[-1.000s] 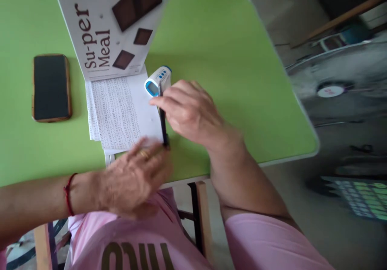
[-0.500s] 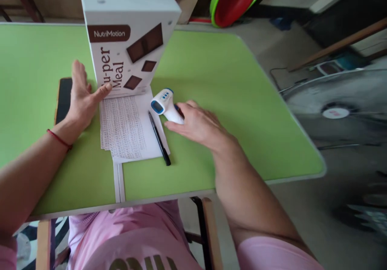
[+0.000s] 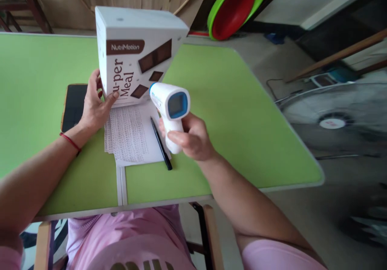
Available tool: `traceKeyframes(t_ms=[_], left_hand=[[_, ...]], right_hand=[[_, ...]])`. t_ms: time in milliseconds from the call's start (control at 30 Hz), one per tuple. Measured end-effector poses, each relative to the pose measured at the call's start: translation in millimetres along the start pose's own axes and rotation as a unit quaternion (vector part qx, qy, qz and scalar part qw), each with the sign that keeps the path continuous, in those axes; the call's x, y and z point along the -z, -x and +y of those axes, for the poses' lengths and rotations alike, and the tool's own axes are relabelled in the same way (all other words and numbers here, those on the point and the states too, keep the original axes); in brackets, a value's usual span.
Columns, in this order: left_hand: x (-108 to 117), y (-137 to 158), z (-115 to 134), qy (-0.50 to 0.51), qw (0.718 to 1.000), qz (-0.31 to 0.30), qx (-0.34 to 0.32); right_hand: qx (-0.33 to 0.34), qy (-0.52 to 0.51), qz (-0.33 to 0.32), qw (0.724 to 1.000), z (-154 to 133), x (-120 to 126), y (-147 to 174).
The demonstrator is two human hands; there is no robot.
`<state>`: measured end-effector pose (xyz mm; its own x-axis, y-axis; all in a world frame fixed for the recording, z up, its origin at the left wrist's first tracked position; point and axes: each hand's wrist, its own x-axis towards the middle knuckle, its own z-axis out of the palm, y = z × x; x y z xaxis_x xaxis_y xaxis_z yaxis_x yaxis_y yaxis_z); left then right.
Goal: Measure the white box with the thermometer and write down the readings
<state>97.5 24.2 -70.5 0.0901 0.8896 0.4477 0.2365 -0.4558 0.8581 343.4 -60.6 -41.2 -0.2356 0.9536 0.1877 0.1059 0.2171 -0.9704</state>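
My left hand [image 3: 99, 104] grips the lower left edge of a white box [image 3: 133, 32] printed "NutriMotion", thumb on the front and fingers round the side. The box stands upright over the far end of some handwritten sheets [image 3: 130, 137]. In my right hand [image 3: 193, 137] is a white and blue infrared thermometer [image 3: 171, 100], held up by its handle, its small grey screen facing me. Beneath it a black pen [image 3: 161, 143] lies slantwise across the right edge of the papers. Left of my left hand rests a dark-screened phone [image 3: 73, 106], partly covered by that hand.
All this is on a green table [image 3: 242, 132] with a pale rim. Beyond its right edge stands a large fan [image 3: 334, 120]. Green and red basins [image 3: 232, 11] lean at the back, and a dark wooden chair [image 3: 33, 3] is at the far left.
My right hand has closed round the thermometer and lifted it off the table, turning its screen towards me. My left hand has wrapped round the box edge; the box sits slightly turned.
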Motion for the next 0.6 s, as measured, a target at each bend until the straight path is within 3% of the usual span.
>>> traceKeyframes(t_ms=[233, 400, 600], left_hand=[[-3.2, 17.7, 39.3, 0.006, 1.0, 0.008, 0.014], [-11.1, 27.1, 39.7, -0.044, 0.999, 0.001, 0.007], [-14.9, 32.2, 35.8, -0.086, 0.996, -0.027, 0.008]], right_hand=[[0.008, -0.173, -0.047, 0.984, 6.3, -25.5, 12.9], [-0.041, -0.215, -0.046, 0.975, 4.5, -29.6, 14.3], [-0.1, -0.194, -0.022, 0.976, 0.5, -33.4, 15.5]])
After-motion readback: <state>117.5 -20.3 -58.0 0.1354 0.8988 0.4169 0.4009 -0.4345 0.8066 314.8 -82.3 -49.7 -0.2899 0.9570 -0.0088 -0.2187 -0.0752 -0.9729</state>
